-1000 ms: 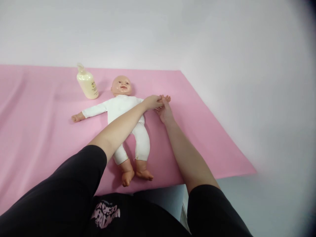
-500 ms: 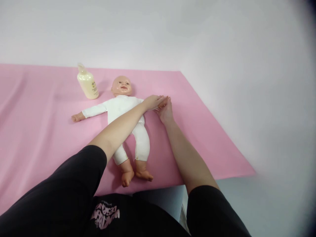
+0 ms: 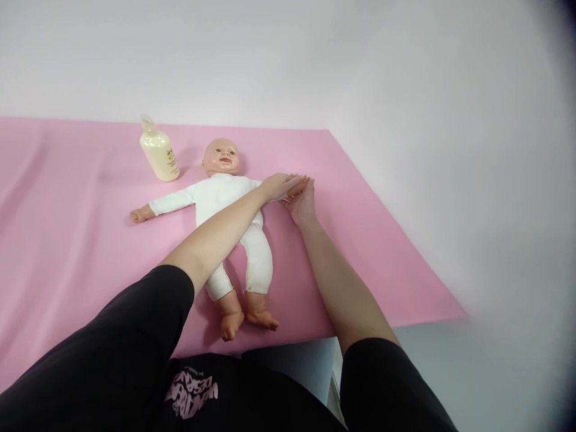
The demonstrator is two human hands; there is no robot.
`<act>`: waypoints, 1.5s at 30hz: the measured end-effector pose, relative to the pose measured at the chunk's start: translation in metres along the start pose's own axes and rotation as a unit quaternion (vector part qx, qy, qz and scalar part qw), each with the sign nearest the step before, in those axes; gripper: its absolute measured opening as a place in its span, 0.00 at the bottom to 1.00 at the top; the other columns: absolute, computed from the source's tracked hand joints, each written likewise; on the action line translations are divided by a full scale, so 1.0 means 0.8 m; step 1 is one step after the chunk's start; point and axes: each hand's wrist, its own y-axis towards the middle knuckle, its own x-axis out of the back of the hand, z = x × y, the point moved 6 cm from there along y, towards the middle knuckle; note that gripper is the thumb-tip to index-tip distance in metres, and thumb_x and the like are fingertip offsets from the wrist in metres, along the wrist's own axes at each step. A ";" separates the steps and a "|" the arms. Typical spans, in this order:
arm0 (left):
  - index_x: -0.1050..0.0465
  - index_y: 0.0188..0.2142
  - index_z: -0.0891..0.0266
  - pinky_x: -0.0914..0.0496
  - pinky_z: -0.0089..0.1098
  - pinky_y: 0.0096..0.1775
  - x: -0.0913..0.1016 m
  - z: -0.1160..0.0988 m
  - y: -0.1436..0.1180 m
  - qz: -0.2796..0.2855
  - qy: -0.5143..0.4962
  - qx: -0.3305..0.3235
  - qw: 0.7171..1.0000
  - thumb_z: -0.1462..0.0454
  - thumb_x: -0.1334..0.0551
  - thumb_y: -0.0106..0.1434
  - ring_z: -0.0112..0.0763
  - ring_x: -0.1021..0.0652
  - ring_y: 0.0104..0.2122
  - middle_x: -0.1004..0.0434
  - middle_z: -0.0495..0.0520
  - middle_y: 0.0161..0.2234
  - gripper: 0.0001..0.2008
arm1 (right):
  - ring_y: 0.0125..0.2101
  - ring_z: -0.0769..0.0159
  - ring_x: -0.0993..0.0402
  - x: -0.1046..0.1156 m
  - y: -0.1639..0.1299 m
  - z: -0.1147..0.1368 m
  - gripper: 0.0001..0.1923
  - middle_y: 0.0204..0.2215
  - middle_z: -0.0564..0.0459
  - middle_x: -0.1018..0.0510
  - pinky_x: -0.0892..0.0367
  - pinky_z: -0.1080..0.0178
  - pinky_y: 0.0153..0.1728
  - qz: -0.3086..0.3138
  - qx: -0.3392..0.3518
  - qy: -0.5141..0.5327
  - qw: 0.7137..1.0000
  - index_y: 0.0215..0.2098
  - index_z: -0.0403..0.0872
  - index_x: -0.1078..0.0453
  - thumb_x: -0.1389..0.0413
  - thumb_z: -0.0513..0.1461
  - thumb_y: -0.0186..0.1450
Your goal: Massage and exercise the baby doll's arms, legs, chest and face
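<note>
A baby doll (image 3: 225,204) in a white suit lies face up on a pink cloth (image 3: 369,240), arms spread, feet toward me. My left hand (image 3: 279,185) reaches across the doll's chest and lies flat on top of its outstretched hand at the right. My right hand (image 3: 302,203) is under and around that same doll hand from the near side, fingers extended. The doll's hand is hidden between my two hands. Its other arm (image 3: 162,204) lies free at the left.
A cream lotion bottle (image 3: 158,151) stands on the cloth left of the doll's head. The cloth's right edge (image 3: 405,240) runs diagonally, with a pale surface beyond it. My black sleeves fill the bottom of the view.
The doll's fingers, visible past my hands a second ago, are now covered. My left hand's fingers have flattened and slid slightly outward over them.
</note>
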 end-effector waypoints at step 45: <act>0.19 0.37 0.66 0.33 0.33 0.40 0.004 -0.001 0.000 -0.010 0.064 0.023 0.998 0.50 0.56 0.77 0.36 0.23 0.34 0.19 0.60 0.35 0.32 | 0.57 0.51 0.25 -0.007 -0.011 0.004 0.42 0.62 0.50 0.25 0.23 0.49 0.46 -0.006 -0.009 0.004 1.000 0.61 0.61 0.31 0.57 0.73 0.63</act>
